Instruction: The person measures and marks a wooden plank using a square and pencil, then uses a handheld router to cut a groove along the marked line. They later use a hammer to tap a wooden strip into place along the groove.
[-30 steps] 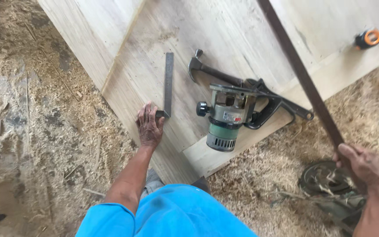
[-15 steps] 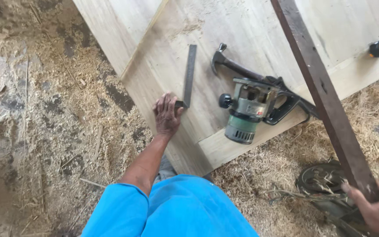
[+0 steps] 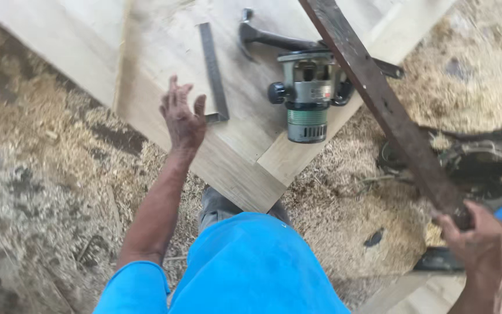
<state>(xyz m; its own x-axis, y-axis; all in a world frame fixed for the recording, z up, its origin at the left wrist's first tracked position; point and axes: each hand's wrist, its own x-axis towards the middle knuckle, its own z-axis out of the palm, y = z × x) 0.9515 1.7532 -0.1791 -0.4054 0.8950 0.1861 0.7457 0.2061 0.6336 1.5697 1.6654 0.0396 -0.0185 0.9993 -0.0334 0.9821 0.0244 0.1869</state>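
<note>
Your left hand [image 3: 182, 119] has lifted off the steel square [image 3: 214, 72], fingers spread, square just far-right, running near to far. Your right hand [image 3: 473, 232] grips the long dark bar [image 3: 379, 99].

the right hand [image 3: 476, 235] is gripping the lower end of a long dark bar [image 3: 379, 99] that is slanting across the router [image 3: 306, 93]. the left hand [image 3: 182, 116] is hovering open-fingered over the wooden panel [image 3: 164, 40], just beside the metal square [image 3: 213, 72].
</note>
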